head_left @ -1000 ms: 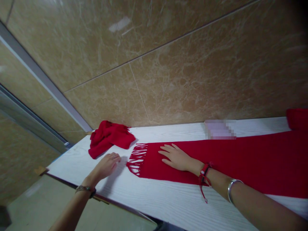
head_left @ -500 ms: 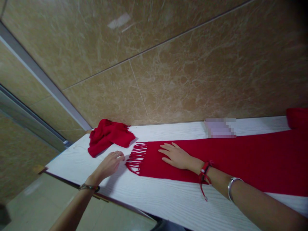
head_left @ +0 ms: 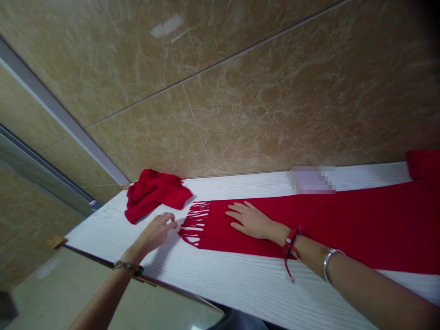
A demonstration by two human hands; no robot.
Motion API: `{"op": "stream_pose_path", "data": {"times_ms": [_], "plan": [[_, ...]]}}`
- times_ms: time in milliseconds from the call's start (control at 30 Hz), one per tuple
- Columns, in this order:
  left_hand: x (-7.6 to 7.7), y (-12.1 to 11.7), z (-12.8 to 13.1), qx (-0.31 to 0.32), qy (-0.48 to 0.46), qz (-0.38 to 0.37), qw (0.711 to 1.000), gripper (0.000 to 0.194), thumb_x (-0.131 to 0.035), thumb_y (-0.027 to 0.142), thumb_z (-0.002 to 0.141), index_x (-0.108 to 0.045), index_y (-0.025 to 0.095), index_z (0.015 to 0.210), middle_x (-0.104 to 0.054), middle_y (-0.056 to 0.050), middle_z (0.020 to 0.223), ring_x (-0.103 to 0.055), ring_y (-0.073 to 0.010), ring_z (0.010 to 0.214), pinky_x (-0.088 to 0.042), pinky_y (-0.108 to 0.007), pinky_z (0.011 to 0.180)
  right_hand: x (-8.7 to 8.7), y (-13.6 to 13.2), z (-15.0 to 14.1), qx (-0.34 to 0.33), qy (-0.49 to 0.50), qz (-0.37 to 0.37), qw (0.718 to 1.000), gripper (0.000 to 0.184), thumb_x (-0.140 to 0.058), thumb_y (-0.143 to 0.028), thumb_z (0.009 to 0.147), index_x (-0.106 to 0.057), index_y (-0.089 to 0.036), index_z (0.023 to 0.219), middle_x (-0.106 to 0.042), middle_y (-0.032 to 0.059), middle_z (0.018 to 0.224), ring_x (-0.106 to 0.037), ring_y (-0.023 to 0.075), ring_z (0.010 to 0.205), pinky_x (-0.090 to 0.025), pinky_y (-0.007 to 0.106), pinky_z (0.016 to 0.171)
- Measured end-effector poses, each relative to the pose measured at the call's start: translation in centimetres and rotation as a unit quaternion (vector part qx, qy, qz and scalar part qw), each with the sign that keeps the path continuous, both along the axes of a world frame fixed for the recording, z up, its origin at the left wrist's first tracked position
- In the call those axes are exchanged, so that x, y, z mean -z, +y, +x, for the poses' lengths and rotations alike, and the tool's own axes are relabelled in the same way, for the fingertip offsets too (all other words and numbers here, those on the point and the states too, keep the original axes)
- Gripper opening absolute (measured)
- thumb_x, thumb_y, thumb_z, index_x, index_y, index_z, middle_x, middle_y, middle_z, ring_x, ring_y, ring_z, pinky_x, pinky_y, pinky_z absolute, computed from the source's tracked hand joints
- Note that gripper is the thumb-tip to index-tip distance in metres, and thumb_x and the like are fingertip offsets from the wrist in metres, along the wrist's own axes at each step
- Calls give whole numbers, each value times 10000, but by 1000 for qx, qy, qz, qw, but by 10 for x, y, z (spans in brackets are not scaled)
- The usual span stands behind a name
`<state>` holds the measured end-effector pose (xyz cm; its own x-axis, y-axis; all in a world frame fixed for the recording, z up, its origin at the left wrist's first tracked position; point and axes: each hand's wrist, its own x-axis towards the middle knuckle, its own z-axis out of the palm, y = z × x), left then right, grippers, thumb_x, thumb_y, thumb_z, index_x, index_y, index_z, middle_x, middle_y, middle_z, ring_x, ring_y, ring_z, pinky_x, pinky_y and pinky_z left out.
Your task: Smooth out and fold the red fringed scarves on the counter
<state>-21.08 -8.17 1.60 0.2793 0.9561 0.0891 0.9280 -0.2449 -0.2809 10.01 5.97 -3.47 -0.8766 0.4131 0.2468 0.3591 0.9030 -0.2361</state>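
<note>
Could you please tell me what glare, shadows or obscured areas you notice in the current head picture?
Head view: pale glare sits high on the tiled wall; head view: a soft shadow lies on the white table below the left hand; head view: the upper right corner darkens, and coarse pixels mask the small object by the flat red scarf.

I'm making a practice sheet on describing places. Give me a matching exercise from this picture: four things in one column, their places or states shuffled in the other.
Things
1. Left hand
2. Right hand
3. Crumpled red cloth
4. Shiny silver bangle

Places or states
A. Spread on the long, flat red fringed cloth
B. Around the right forearm
C. Beside the fringe, holding nothing
D. Bunched near the brown marbled wall

Pairs: 1-C, 2-A, 3-D, 4-B
</note>
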Motion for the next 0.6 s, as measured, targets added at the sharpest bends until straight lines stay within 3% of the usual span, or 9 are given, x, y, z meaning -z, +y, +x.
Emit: {"op": "stream_pose_path", "data": {"times_ms": [67, 133, 267, 333, 500, 600], "plan": [[-3, -7, 5, -4, -29, 30, 999, 430, -343, -64, 645, -609, 179, 880, -538, -82, 979, -496, -205, 945, -430, -373, 829, 0, 0, 0, -1, 3, -2, 1000, 454, -343, -407, 885, -450, -200, 1275, -399, 92, 1354, -312, 247, 1254, -198, 458, 1030], [-3, -9, 26, 27, -80, 31, 996, 442, -346, -43, 667, -577, 184, 969, -525, -77, 1041, -472, -199, 1000, -415, -364, 869, 0, 0, 0, 0, 3, -2, 1000, 453, -340, -405, 887, -452, -199, 1274, -401, 91, 1353, -312, 246, 1254, -198, 454, 1030], [2, -7, 66, 105, -118, -64, 985, 405, -391, -1, 702, -538, 201, 1020, -530, -55, 1088, -464, -179, 1022, -383, -324, 904, 0, 0, -1, 3, -3, 1, 1000, 458, -333, -405, 889, -443, -195, 1281, -393, 88, 1358, -306, 247, 1258, -195, 451, 1033], [3, -9, 63, 90, -93, -79, 988, 347, -399, -2, 695, -556, 195, 934, -562, -49, 1010, -495, -178, 948, -396, -314, 859, 0, 0, 0, 5, -7, 0, 1000, 459, -332, -407, 888, -442, -198, 1282, -392, 86, 1359, -305, 246, 1259, -196, 450, 1034], [-3, -28, 25, 9, -62, -66, 996, 279, -363, 1, 726, -554, 176, 829, -576, -50, 838, -516, -179, 806, -417, -311, 750, 1, 0, 0, 3, -3, 2, 1000, 455, -332, -406, 889, -440, -205, 1282, -398, 82, 1356, -306, 241, 1259, -195, 451, 1035], [-5, -29, 37, 15, -112, -38, 993, 316, -342, -9, 713, -540, 174, 879, -564, -57, 902, -506, -176, 855, -420, -312, 775, 0, -1, 0, 1, -3, 6, 1000, 453, -334, -401, 891, -448, -194, 1278, -401, 87, 1353, -312, 245, 1254, -198, 453, 1033]]}}
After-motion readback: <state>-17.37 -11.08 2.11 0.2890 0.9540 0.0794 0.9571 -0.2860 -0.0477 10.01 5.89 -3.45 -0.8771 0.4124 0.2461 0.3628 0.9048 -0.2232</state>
